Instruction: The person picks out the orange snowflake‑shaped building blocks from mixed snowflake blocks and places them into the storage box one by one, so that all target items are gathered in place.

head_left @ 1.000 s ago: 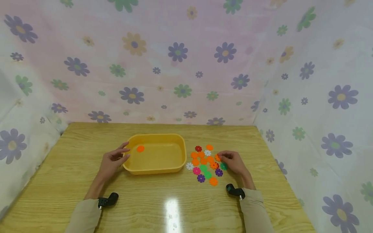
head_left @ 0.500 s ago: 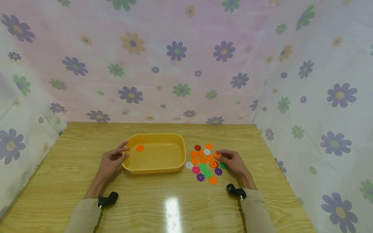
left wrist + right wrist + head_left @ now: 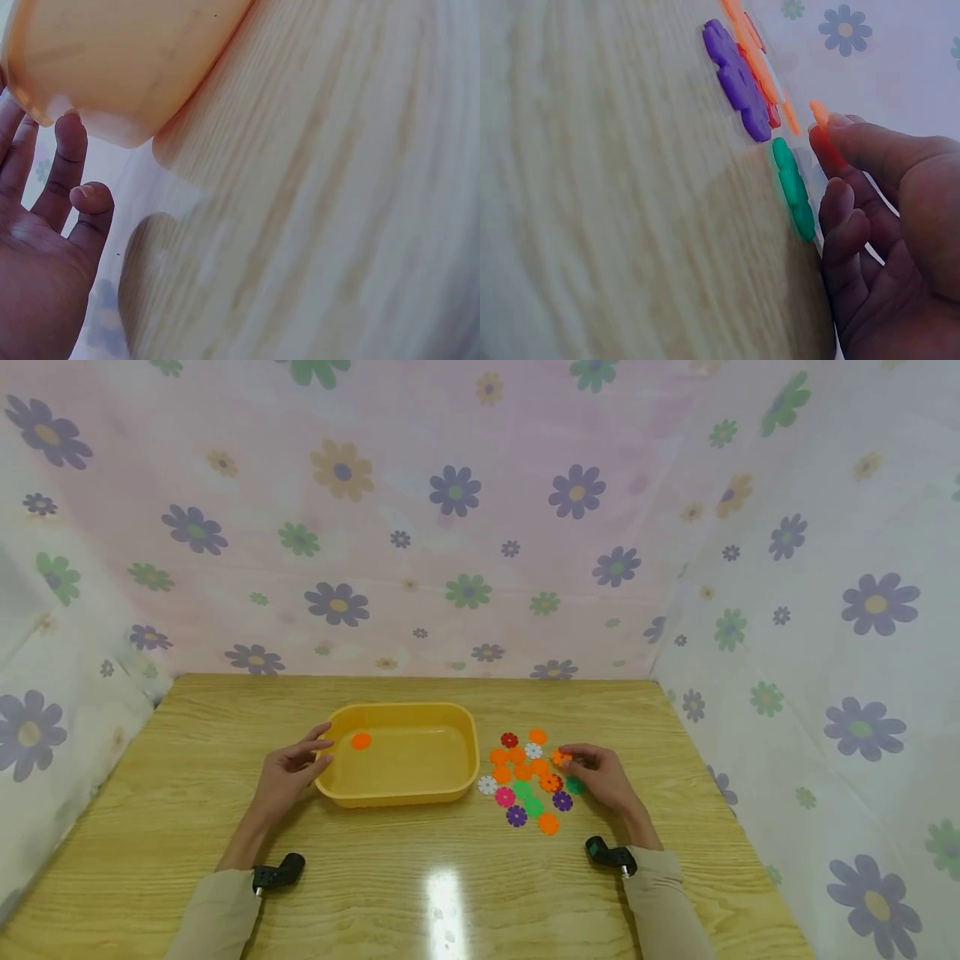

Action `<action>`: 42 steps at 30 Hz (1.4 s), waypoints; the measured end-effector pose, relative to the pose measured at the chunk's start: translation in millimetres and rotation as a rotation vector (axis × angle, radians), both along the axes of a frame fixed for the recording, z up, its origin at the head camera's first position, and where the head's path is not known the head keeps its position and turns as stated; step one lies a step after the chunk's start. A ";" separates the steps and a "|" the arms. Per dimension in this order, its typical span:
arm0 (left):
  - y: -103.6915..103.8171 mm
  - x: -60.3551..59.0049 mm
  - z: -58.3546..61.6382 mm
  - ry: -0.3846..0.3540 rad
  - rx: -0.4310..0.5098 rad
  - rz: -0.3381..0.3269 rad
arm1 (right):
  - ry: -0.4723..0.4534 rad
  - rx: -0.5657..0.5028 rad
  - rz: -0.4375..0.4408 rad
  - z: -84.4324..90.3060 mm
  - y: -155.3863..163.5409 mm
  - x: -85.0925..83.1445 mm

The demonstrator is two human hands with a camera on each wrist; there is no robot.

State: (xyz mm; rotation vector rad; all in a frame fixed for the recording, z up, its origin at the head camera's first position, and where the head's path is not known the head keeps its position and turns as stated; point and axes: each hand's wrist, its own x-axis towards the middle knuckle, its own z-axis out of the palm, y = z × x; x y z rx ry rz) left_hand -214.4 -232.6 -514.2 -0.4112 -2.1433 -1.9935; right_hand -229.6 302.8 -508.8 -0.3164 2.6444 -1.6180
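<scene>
A yellow plastic tub (image 3: 412,764) stands on the table, with one orange disc (image 3: 362,741) lying in its back left part. My left hand (image 3: 287,777) is at the tub's left end, fingertips right at the rim and the fingers loosely bent. In the left wrist view, those fingertips (image 3: 71,135) overlap the tub's outer wall. My right hand (image 3: 607,779) pinches an orange flower-shaped interlocking disc (image 3: 820,114) between thumb and index finger, at the right side of a spread of similar discs. Below that hand lie a dark green disc (image 3: 793,191) and a purple disc (image 3: 737,82).
Right of the tub, several loose discs lie close together, some overlapping: orange, a white one (image 3: 487,785), a pink one (image 3: 506,797), a light green one (image 3: 533,807) and a dark red one (image 3: 509,740). Flower-printed cloth (image 3: 480,527) hangs behind and beside the table (image 3: 360,877).
My right hand has moved very slightly up and right, with the pinched orange disc a little farther from the purple one. The left hand and the tub have stayed put.
</scene>
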 end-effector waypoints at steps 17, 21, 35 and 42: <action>-0.5 -0.9 0.4 0.005 0.024 -0.011 | 0.265 -0.170 0.051 11.4 -39.6 -4.4; -1.8 -0.3 0.3 -0.002 0.026 -0.013 | 0.288 -0.247 0.059 18.0 -65.2 1.1; 0.3 -0.9 2.1 -0.010 0.015 -0.012 | 0.316 -0.537 0.097 21.4 -132.8 20.4; -0.5 0.8 1.8 -0.020 0.031 -0.022 | 0.374 -0.599 0.175 24.5 -163.7 34.1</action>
